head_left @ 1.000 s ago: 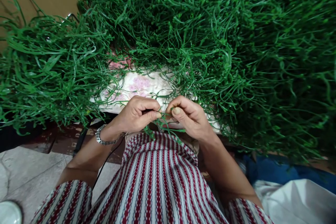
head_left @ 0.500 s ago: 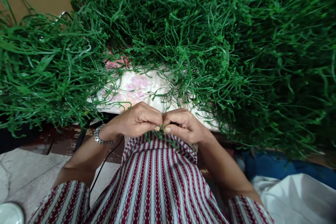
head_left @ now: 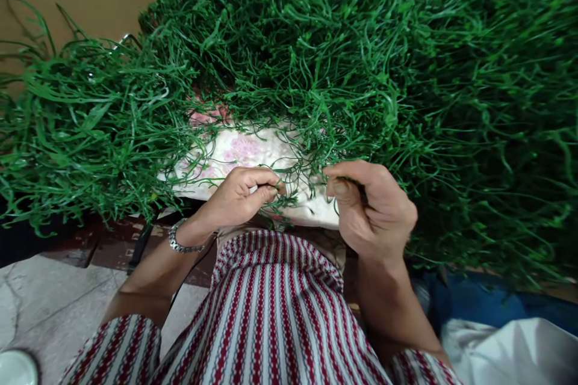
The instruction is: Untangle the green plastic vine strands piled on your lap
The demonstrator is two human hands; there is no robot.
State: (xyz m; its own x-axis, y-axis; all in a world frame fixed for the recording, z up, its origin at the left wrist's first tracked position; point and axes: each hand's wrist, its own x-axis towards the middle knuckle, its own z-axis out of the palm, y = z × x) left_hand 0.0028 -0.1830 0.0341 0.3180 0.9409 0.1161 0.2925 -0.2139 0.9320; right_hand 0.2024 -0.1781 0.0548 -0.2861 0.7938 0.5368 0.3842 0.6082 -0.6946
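Since half a second ago, the right hand (head_left: 377, 207) has moved away from the left hand (head_left: 241, 195), out to the person's right, leaving a gap between them. The left thumb and index finger pinch a thin green sprig (head_left: 289, 200) above the front edge of a flowered white cloth (head_left: 282, 147). The right thumb and index finger are closed together; whether anything is between them, I cannot tell. The cloth's front edge runs just beyond the lap, and a bare patch gives open room between the greens. Counted: two hands, one bracelet-like metal band (head_left: 180, 240) on the left wrist, and two heaps of stems, a smaller heap (head_left: 90, 114) at left and a larger heap (head_left: 325, 42) spreading behind and right, their stems too many to count
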